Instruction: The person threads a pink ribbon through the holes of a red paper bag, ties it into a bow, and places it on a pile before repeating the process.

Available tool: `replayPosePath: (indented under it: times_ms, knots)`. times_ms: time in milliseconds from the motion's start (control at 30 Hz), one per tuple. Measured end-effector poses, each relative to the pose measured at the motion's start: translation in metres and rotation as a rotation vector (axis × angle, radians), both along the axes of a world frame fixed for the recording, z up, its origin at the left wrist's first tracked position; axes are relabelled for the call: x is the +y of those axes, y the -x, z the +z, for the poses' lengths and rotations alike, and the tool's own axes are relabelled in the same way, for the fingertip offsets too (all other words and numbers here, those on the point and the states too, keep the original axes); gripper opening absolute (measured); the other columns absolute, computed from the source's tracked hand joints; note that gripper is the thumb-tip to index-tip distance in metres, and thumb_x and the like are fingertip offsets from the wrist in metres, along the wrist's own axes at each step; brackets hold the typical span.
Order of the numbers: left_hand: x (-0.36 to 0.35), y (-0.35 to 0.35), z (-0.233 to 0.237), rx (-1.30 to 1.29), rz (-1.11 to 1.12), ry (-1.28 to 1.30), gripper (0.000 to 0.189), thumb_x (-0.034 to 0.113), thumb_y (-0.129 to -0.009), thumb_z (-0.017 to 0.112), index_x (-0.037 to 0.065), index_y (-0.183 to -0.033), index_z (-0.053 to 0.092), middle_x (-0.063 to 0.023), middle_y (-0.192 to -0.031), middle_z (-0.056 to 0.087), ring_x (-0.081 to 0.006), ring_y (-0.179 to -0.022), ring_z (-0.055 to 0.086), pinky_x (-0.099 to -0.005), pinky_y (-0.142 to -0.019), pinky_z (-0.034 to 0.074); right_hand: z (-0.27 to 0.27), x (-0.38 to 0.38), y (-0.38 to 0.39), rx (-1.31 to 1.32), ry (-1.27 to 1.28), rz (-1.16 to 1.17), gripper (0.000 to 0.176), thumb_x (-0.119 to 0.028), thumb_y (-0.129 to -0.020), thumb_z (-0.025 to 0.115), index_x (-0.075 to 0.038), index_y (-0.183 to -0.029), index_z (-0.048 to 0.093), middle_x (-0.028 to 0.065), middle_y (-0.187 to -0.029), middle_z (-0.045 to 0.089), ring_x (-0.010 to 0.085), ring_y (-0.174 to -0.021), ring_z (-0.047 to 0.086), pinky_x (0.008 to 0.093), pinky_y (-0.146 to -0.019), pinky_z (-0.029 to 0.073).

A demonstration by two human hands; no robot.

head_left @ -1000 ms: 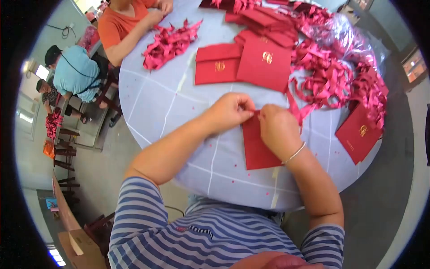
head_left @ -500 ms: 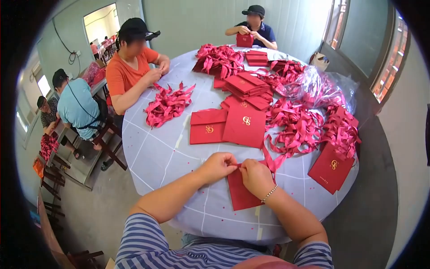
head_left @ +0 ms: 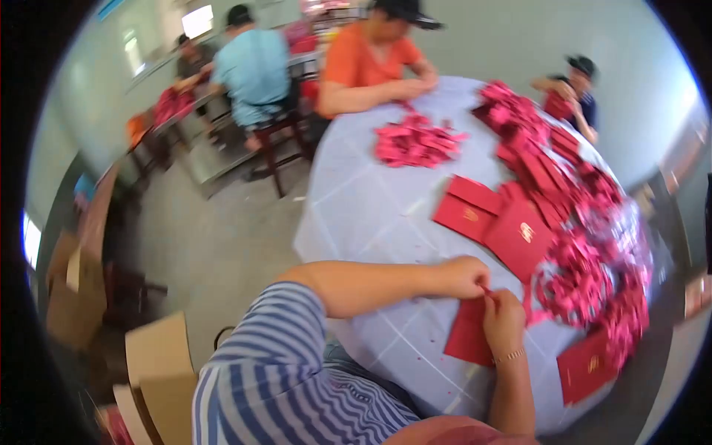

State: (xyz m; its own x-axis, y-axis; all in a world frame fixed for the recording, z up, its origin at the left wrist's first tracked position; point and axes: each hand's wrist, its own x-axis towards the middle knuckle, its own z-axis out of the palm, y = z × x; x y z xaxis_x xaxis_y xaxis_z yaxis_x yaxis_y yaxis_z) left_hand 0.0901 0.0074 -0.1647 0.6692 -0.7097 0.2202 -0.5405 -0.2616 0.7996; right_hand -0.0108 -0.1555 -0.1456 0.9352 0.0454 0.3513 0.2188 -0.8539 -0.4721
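Low over the near side of the table, my left hand (head_left: 466, 277) pinches a red ribbon (head_left: 486, 291) at the upper edge of a red paper bag (head_left: 467, 337). My right hand (head_left: 506, 320), with a bracelet at its wrist, is closed on the same ribbon, its fingertips close to those of the left. Flat on the cloth, the bag is partly covered by my right hand. A loose ribbon end shows just right of that hand. How the ribbon meets the bag is hidden by my fingers and blur.
Beyond my hands lie flat red bags with gold print (head_left: 519, 236) and heaps of ribbon (head_left: 575, 278) on the round table (head_left: 371, 215). A person in orange (head_left: 371, 63) and another in dark clothing (head_left: 575, 96) sit around it. Open cardboard boxes (head_left: 159, 348) stand at lower left.
The view has swung left, so table and hands appear farther right and the boxes have come into view. Both hands stay together at the bag's upper edge.
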Motion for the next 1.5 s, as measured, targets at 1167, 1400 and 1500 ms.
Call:
replayPosePath:
  times_ms: [1167, 1400, 1500]
  knots:
    - [-0.001, 0.015, 0.017, 0.030, 0.025, 0.162, 0.008, 0.007, -0.087, 0.067, -0.001, -0.090, 0.067, -0.0056, -0.078, 0.063, -0.0107, -0.068, 0.056, -0.0262, -0.062, 0.046, -0.004, 0.006, 0.015, -0.131, 0.020, -0.062, 0.010, -0.012, -0.083, 0.064, -0.005, -0.088, 0.059, 0.0134, -0.083, 0.060, 0.0336, -0.077, 0.063, 0.0428, -0.062, 0.052]
    - [-0.002, 0.015, 0.023, 0.147, -0.012, 0.120, 0.007, 0.004, -0.084, 0.067, 0.000, -0.089, 0.067, -0.0080, -0.078, 0.064, -0.0109, -0.064, 0.055, -0.0267, -0.057, 0.045, 0.013, -0.012, 0.006, -0.135, -0.162, 0.106, 0.004, -0.007, -0.082, 0.067, -0.004, -0.085, 0.065, 0.0136, -0.081, 0.062, 0.0350, -0.072, 0.063, 0.0434, -0.065, 0.051]
    - [0.000, 0.015, 0.020, 0.094, -0.083, 0.122, 0.009, 0.002, -0.085, 0.067, 0.001, -0.093, 0.067, -0.0028, -0.079, 0.060, -0.0068, -0.062, 0.050, -0.0238, -0.056, 0.041, 0.009, -0.016, 0.005, -0.074, -0.160, 0.118, 0.005, -0.008, -0.082, 0.067, -0.005, -0.084, 0.065, 0.0134, -0.080, 0.062, 0.0343, -0.072, 0.063, 0.0429, -0.063, 0.051]
